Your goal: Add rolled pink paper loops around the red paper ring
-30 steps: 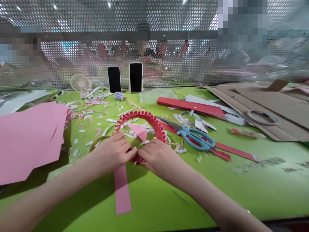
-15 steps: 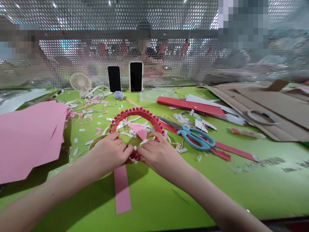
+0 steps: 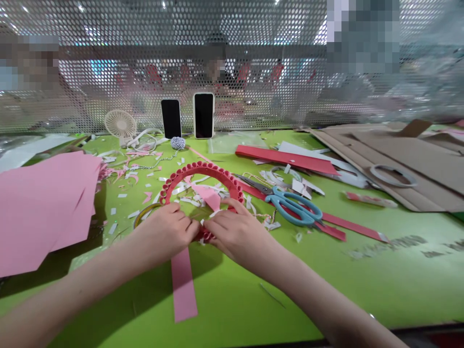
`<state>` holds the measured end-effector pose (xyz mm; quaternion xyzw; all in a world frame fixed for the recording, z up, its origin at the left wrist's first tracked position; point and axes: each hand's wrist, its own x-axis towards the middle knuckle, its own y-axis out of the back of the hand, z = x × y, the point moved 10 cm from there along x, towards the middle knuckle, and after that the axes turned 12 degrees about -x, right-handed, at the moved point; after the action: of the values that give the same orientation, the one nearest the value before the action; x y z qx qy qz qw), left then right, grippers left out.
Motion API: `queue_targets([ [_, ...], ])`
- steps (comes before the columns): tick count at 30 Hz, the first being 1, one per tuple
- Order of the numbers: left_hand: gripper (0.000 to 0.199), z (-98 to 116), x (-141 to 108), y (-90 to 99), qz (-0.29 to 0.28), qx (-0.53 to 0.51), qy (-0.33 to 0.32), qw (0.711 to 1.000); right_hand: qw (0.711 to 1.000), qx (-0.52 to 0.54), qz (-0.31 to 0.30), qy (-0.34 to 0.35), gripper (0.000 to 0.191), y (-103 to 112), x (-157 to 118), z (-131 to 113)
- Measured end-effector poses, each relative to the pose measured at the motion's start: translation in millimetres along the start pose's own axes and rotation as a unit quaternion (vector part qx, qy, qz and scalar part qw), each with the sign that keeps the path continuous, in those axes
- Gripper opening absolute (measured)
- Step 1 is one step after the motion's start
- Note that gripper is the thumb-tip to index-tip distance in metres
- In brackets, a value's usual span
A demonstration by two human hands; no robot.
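Both my hands meet at the near side of a red paper ring [image 3: 201, 169] with a scalloped, beaded edge, lying almost flat on the green cutting mat [image 3: 290, 285]. My left hand [image 3: 163, 231] and my right hand [image 3: 235, 234] pinch the ring's near part between them, hiding most of it. A pink paper strip [image 3: 183, 285] runs out from under my hands toward me. Inside the ring lie a pink paper triangle [image 3: 208, 195] and white paper scraps [image 3: 192, 195].
A stack of pink sheets [image 3: 43, 208] lies at left, and teal-handled scissors [image 3: 293, 208] rest on red strips at right. Cardboard [image 3: 409, 159] sits far right. Two phones [image 3: 186, 116], a small fan, and a perforated metal screen stand behind; people show beyond it.
The ring's far arc has swung left and the ring looks rounder and wider. My hands stay together at its near side, with my right fingers spread a little more.
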<state>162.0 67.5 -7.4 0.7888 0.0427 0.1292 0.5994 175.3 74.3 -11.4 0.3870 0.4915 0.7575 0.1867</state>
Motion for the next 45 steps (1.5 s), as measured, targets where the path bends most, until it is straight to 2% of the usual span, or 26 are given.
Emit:
queue_targets([
  [6, 0.022, 2, -2, -4.0, -0.004, -0.014, -0.012, 1.0, 1.0, -0.011, 0.025, 0.014, 0.015, 3, -1, -3],
  [9, 0.022, -9, -2, -3.0, -0.011, -0.027, 0.012, 1.0, 1.0, 0.011, 0.017, -0.001, 0.012, 1, -1, 0],
  [11, 0.017, -19, -3, 7.2, 0.008, -0.045, 0.034, 0.998, 0.999, 0.033, -0.004, -0.032, 0.008, -3, 0, 8],
  [14, 0.038, -42, -8, 27.8, 0.041, -0.076, 0.105, 0.991, 0.995, 0.037, -0.046, -0.083, 0.01, -12, -2, 20],
  [16, 0.037, -67, -17, 29.1, 0.021, -0.116, 0.205, 0.972, 0.993, 0.033, -0.062, -0.095, 0.015, -15, -3, 23],
  [17, 0.034, -80, -25, 26.0, 0.011, -0.149, 0.266, 0.952, 0.993, 0.033, -0.061, -0.096, 0.017, -15, -4, 23],
  [18, 0.029, -94, -35, 21.7, 0.018, -0.205, 0.335, 0.92, 0.993, 0.037, -0.054, -0.097, 0.019, -14, -4, 23],
  [19, 0.026, -107, -47, 16.2, 0.043, -0.273, 0.4, 0.874, 0.993, 0.042, -0.043, -0.101, 0.02, -11, -4, 23],
  [21, 0.024, -126, -68, 1.8, 0.119, -0.409, 0.488, 0.762, 0.992, 0.061, -0.017, -0.108, 0.022, -4, -5, 23],
  [23, 0.028, -134, -80, -16.6, 0.176, -0.521, 0.522, 0.652, 0.991, 0.086, 0.001, -0.103, 0.025, 2, -4, 20],
  [27, 0.031, -127, -80, -46.6, 0.171, -0.673, 0.519, 0.499, 0.991, 0.108, 0.015, -0.073, 0.03, 9, -2, 12],
  [30, 0.028, -118, -77, -52.3, 0.165, -0.73, 0.502, 0.433, 0.993, 0.099, 0.026, -0.061, 0.03, 12, -1, 10],
  [33, 0.028, -112, -77, -55.5, 0.17, -0.763, 0.489, 0.387, 0.993, 0.095, 0.039, -0.059, 0.029, 15, -2, 10],
  [36, 0.025, -110, -78, -59.4, 0.172, -0.781, 0.476, 0.365, 0.992, 0.097, 0.054, -0.059, 0.028, 18, -2, 11],
  [39, 0.018, -110, -77, -60.5, 0.176, -0.786, 0.462, 0.372, 0.991, 0.1, 0.062, -0.06, 0.029, 19, -3, 12],
  [42, 0.014, -112, -76, -58.7, 0.175, -0.77, 0.457, 0.409, 0.991, 0.103, 0.064, -0.061, 0.028, 18, -3, 12],
  [45, 0.013, -113, -74, -55.7, 0.166, -0.73, 0.457, 0.48, 0.989, 0.103, 0.079, -0.066, 0.028, 20, -3, 13],
])
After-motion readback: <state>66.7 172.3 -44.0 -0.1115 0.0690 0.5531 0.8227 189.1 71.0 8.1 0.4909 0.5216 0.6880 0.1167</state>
